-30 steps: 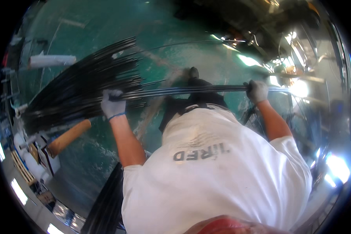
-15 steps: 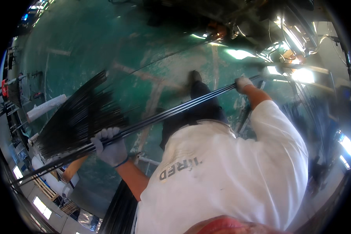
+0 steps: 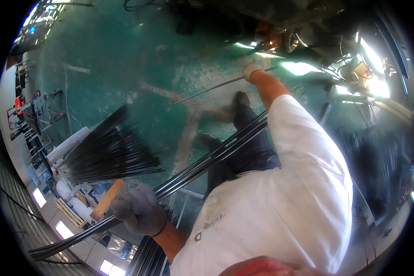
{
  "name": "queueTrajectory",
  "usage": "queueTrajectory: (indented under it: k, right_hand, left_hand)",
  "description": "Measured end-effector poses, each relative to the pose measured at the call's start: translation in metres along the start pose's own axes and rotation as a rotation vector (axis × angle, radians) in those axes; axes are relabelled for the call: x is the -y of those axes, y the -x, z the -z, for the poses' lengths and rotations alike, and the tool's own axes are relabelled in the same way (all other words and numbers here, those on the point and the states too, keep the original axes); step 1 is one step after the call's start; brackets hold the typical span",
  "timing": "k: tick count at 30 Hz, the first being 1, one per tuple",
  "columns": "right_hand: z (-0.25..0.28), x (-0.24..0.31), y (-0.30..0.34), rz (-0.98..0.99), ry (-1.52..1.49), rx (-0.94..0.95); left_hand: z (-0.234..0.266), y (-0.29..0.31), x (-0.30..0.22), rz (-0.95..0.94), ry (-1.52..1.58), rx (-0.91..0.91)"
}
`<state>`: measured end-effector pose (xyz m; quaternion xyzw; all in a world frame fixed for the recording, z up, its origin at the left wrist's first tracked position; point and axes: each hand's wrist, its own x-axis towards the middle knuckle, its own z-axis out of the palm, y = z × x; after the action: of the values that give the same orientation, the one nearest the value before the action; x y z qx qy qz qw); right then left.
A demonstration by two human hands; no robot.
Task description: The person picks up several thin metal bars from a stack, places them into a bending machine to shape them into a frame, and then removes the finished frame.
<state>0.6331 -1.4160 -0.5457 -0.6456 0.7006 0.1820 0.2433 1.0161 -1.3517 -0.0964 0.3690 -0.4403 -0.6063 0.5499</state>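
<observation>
Landmark for all places: the rod bundle [image 3: 202, 170], several long, slim, dark glossy rods running slantwise across the front of the body.

Left hand [image 3: 140, 209]: grey-gloved, fingers curled round the bundle on its lower-left stretch.

Right hand [image 3: 252, 71]: pale-gloved, beyond the bundle's upper end, at a single thin rod [image 3: 202, 93]. Blurred; whether the fingers close on that rod cannot be told.

Change: the right hand, on the bundle half a second ago, is now off it and out at the single rod; the bundle slants more steeply. Judgement: control of the bundle now falls mainly to the left hand.

Surroundings: fanned stack of dark rods [image 3: 110, 154], left of and beyond the bundle; brown tube [image 3: 108, 199], just beyond its lower-left stretch; white roll [image 3: 69, 143], farther left of it; second stack of dark rods [image 3: 147, 257], on its near side; green floor [image 3: 110, 60], beneath and beyond it.

Writing: dark printed lettering [image 3: 210, 227] on the white T-shirt [image 3: 280, 207], nearer the wearer than the bundle, partly lost in folds. No brand legible elsewhere.
</observation>
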Motion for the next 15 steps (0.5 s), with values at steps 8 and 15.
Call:
queueTrajectory:
  k: [8,15]
  right_hand:
    - [0.169,0.207,0.05,0.712,-0.838,-0.093]
    - [0.287,0.064,0.294,0.712,-0.671,-0.076]
  left_hand:
    - [-0.065,-0.045,0.048,-0.018,0.05,0.092]
    - [-0.124,-0.069,0.022,0.037,0.098,0.149]
